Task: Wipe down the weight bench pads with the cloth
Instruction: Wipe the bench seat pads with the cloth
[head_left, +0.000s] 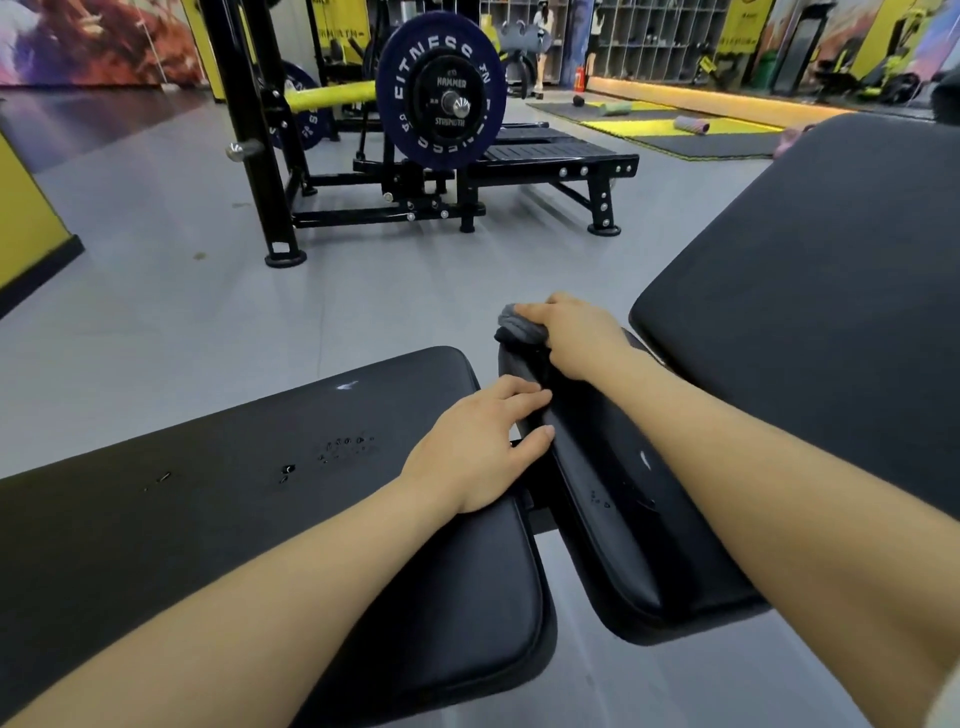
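So from where I'm watching, everything sits around the middle pad, the narrow black one tilted up between the other two. My right hand is up at the far end of that pad, arm stretched out long across its right side, palm down, fingers curled over the grey cloth and pressing it onto the pad's top edge. The cloth is bunched up, mostly poking out left of the knuckles. My left hand is nearer me than that, on the left edge of the middle pad: the heel of the palm rests on the corner of the flat pad to the left, and the fingers reach across the gap, lying straight-ish and spread with the tips touching the middle pad's side. It's not gripping anything, just resting there flat. Forearm runs diagonally across the flat pad. That flat pad has some wet droplets and a small white scuff on it, left of the hand. Right of the middle pad is the big back pad, sloping upward. Way beyond the middle pad, across the grey floor, there's a rack with a blue plate loaded on it.
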